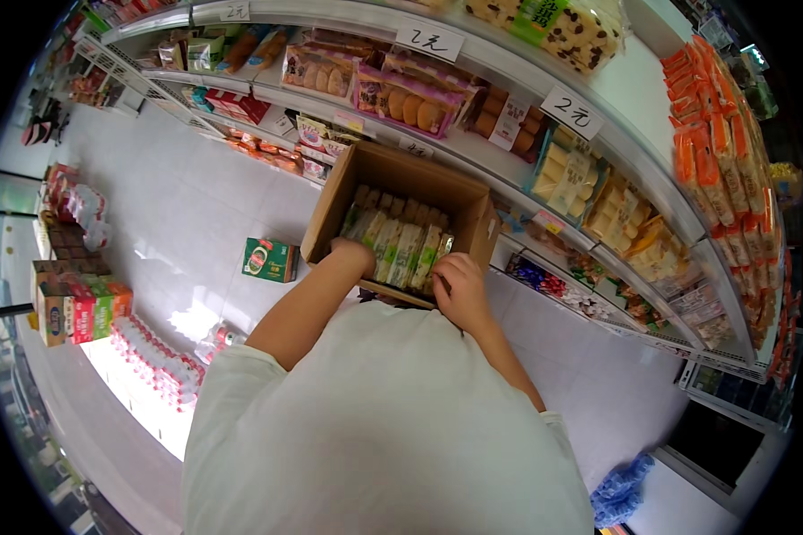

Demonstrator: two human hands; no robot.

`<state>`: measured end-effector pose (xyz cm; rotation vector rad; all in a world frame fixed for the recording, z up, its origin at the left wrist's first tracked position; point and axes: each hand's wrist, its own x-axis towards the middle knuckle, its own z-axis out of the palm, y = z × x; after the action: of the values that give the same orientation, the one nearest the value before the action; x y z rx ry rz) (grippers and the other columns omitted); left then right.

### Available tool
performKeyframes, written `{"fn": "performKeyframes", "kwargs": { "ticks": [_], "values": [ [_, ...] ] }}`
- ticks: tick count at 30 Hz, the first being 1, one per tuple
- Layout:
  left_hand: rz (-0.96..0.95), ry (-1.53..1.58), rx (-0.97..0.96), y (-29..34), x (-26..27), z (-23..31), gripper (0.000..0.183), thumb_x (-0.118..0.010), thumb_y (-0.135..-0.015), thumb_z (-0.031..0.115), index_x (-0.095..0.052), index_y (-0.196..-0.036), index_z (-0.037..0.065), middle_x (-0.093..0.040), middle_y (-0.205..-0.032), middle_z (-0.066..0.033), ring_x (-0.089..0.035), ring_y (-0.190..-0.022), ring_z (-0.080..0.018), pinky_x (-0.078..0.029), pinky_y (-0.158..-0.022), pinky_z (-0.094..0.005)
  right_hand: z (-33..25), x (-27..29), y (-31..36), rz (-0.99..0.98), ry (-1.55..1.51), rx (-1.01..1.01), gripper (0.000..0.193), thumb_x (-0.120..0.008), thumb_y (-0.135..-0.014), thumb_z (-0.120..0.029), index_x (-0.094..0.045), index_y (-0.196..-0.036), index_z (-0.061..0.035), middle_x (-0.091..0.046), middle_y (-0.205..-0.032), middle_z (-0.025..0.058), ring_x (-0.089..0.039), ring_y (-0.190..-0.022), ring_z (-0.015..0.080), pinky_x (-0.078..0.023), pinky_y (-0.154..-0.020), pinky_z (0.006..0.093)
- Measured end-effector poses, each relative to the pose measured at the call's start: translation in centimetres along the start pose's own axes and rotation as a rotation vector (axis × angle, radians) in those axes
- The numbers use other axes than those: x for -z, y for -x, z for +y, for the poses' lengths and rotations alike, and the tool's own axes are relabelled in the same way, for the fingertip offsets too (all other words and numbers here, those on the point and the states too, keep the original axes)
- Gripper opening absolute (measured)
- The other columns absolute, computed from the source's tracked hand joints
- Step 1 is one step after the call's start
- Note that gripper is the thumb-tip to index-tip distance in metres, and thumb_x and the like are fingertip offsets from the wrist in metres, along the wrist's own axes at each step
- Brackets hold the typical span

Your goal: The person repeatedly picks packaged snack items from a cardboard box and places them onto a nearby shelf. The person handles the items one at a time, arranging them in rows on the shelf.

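Right now, packets (403, 245) lie in rows inside the open box (419, 175). The left hand (355, 256) reaches in at its left side; the right hand (459, 283), loosely curled, is by the near right corner. Whether either grips a packet, I cannot tell. Shelves (638, 102) stand beyond.

L hand (355, 255) in cardbd box (424, 178) w/ wrapped snack pkts (403, 248); R hand (459, 283) at near-R corner, shelves (647, 85) beyond.

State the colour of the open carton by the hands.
The open carton is brown; it shows best in the head view.
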<state>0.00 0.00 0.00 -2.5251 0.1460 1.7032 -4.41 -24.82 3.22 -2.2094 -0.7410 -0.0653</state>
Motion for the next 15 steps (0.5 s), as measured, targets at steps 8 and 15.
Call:
{"fn": "performKeyframes", "kwargs": {
  "ticks": [8, 15],
  "values": [
    [0.364, 0.262, 0.201, 0.6, -3.0, -1.1, 0.037, -0.063, -0.094, 0.019, -0.073, -0.127, 0.008, -0.063, -0.14, -0.0222, -0.066, -0.125, -0.035, -0.057, -0.098, -0.0433, -1.0, 0.4, -0.7, -0.056, 0.06, 0.057, 0.009, -0.071, -0.08, -0.005, -0.069, -0.089, -0.0041, -0.068, -0.093, 0.0106, -0.063, -0.095, 0.0316, -0.049, -0.083, 0.0439],
    [0.626, 0.305, 0.096, 1.7, -2.6, -1.7, 0.031, -0.064, -0.09, 0.013, -0.071, -0.119, 0.009, -0.063, -0.125, -0.0239, -0.07, -0.111, -0.0409, -0.059, -0.094, -0.0504, 0.0, 0.2, -1.0, -0.018, 0.102, 0.101, 0.007, -0.07, -0.079, -0.004, -0.069, -0.086, -0.0053, -0.069, -0.091, 0.0092, -0.063, -0.094, 0.0303, -0.048, -0.079, 0.0433]
  ]
}}
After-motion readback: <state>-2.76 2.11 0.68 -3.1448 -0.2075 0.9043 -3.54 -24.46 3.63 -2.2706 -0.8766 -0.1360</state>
